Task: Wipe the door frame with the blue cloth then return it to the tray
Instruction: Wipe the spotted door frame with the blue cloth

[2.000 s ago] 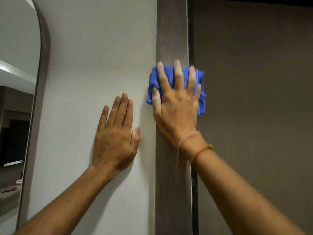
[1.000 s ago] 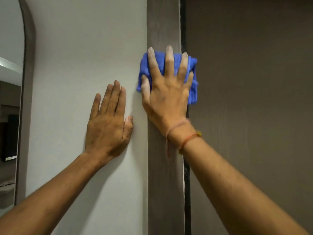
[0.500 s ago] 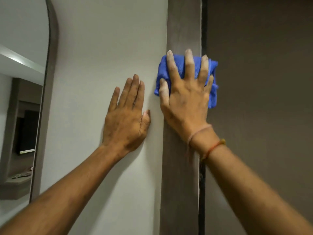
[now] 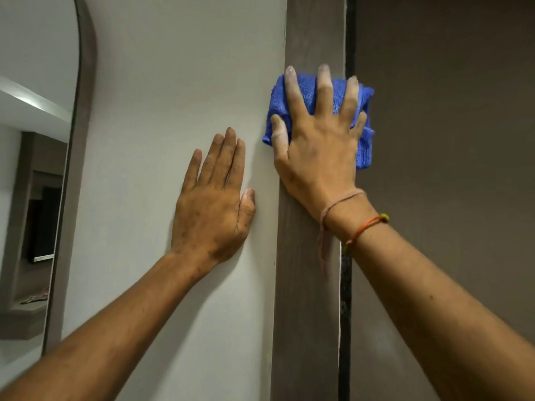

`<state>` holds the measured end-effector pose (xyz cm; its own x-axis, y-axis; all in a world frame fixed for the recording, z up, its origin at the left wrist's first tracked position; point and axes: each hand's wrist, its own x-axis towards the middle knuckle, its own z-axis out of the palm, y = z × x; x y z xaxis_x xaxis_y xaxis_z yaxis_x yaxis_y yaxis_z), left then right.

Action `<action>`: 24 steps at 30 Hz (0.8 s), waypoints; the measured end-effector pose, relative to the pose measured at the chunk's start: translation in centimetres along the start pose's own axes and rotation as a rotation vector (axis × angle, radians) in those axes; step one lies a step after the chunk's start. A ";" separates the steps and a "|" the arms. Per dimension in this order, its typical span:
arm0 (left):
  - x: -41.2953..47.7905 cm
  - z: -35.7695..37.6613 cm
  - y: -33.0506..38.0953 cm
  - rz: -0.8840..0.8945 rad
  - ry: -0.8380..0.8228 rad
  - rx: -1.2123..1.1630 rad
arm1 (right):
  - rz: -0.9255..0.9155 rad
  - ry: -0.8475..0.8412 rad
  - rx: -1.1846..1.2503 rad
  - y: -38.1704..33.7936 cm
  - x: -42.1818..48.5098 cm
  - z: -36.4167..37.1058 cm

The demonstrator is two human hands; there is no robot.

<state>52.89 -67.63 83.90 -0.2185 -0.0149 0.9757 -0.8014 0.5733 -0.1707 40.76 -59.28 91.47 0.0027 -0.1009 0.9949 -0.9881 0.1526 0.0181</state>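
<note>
A folded blue cloth lies flat against the brown vertical door frame. My right hand presses it there with fingers spread over it; cloth edges stick out past the thumb and past the little finger onto the door. My left hand rests flat and open on the grey wall just left of the frame, holding nothing. No tray is in view.
The brown door fills the right side, with a dark gap between it and the frame. An arched mirror with a brown rim hangs at the far left of the wall.
The right hand and cloth have slid up and down a little on the frame, staying near the same height. The left hand stays flat on the wall. My view has swung sideways.
</note>
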 end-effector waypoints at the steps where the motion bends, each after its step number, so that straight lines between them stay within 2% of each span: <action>1: -0.1 0.0 0.1 0.003 -0.002 -0.002 | 0.001 0.011 -0.005 -0.1 -1.3 0.2; 5: -0.2 -0.1 0.1 0.003 0.001 -0.015 | 0.003 -0.018 -0.001 -0.1 -9.6 0.7; 8: -0.3 0.0 0.1 -0.001 -0.001 -0.013 | 0.000 -0.085 -0.016 0.0 -12.4 0.7; 19: -0.8 -0.3 0.2 -0.001 -0.044 -0.014 | 0.012 -0.090 -0.055 -0.4 -1.2 -0.4; 21: -1.0 -0.3 0.1 0.009 -0.056 -0.011 | 0.013 -0.068 -0.033 -0.5 -2.8 -0.2; 24: -1.0 -0.3 0.0 0.013 -0.045 -0.012 | 0.028 -0.064 -0.016 -0.7 -9.6 0.4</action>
<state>53.24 -67.36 82.93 -0.2540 -0.0446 0.9662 -0.7917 0.5834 -0.1812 41.32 -58.78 81.86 -0.0349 -0.1590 0.9867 -0.9852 0.1714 -0.0073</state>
